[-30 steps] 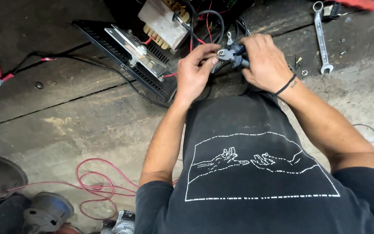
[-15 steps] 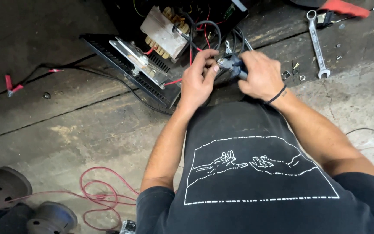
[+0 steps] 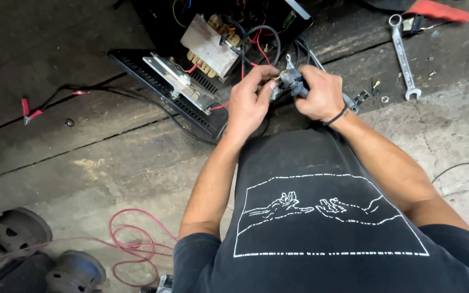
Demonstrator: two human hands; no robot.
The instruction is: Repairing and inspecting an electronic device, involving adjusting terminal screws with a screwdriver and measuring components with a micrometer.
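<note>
Both hands are sitting a little lower in the view than half a second ago, and the open black case is showing more of its inside; the grip on the small part is looking unchanged. The left hand is coming in from below with the forearm bare and nearly straight, its fingertips pinching the near end of a small grey connector. The right hand is wrapping around the other end of that connector, wrist bent inward, a thin dark band circling the wrist. Both hands are pressing together on this one piece, held in the air just above the lap and right in front of the open case.

Black and red wires are looping from the connector back into the black metal case, whose slotted side panel is lying flat. Inside it a blocky transformer with a dull grey plate and tan windings is sitting tilted. To the right a shiny steel wrench is lying on the rough, stained concrete floor. Near the lower left a thin red cable is curling in loose loops.
</note>
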